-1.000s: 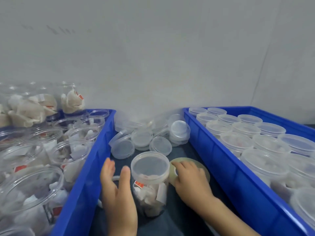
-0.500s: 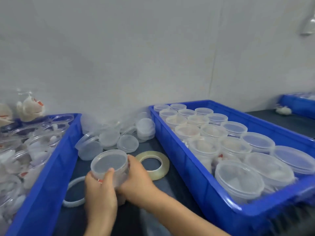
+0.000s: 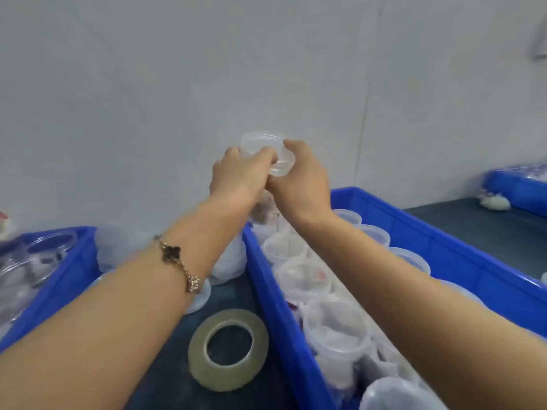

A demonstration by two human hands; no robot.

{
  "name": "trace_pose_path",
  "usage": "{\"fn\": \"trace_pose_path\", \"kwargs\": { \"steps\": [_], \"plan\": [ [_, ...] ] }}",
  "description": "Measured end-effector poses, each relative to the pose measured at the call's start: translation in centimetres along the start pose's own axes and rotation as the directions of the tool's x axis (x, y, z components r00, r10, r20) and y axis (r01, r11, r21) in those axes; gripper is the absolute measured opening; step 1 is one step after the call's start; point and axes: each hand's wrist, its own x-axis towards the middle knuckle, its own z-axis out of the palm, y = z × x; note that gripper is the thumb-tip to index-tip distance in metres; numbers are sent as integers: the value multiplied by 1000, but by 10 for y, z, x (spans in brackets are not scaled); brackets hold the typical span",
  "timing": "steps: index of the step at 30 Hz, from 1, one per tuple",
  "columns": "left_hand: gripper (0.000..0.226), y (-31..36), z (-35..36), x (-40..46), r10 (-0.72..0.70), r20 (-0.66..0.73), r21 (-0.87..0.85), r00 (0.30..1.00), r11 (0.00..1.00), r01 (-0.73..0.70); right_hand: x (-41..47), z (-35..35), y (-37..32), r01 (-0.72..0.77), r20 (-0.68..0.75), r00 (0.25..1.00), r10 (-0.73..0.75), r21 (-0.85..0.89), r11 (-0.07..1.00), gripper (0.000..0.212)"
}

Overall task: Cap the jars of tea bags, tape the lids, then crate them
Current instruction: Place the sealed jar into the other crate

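Up against the pale wall, both hands are holding one capped jar (image 3: 268, 156) in the air, above the far end of the right blue crate (image 3: 414, 229). The left hand (image 3: 241, 176) is wrapping its fingers round the lid from the left, and the right hand (image 3: 302, 179) is gripping the same lid from the right, so the two hands are meeting under the rim. The jar's body is hanging below the hands and is mostly hidden; what looks like tea bags is showing through it, though the blur is making that hard to confirm. A gold bracelet (image 3: 179, 263) is sitting on the left wrist. Below, the right crate is holding rows of capped jars (image 3: 334, 329). A roll of clear tape (image 3: 228, 347) is lying flat on the dark table (image 3: 236, 291), just beside that crate's left wall. Loose lids (image 3: 229, 261) are lying further back, between the two crates. The left blue crate (image 3: 68, 273) is holding open jars.
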Motion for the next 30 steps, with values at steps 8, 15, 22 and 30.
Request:
{"fn": "trace_pose_path", "kwargs": {
  "steps": [8,15,22,30],
  "plan": [
    [49,-10,123,117,377,267,252,887,861,-442,118,-31,121,-59,-195,981,-25,-411,910,64],
    [60,-78,156,164,244,649,517,720,552,-654,153,-13,207,-180,-134,981,138,-397,900,70],
    [50,-126,146,164,116,680,570,724,537,-622,131,11,240,-209,62,920,388,-757,619,54],
    [46,-120,86,137,78,660,652,748,435,-621,123,26,177,-93,109,941,321,-826,556,39]
  ]
}}
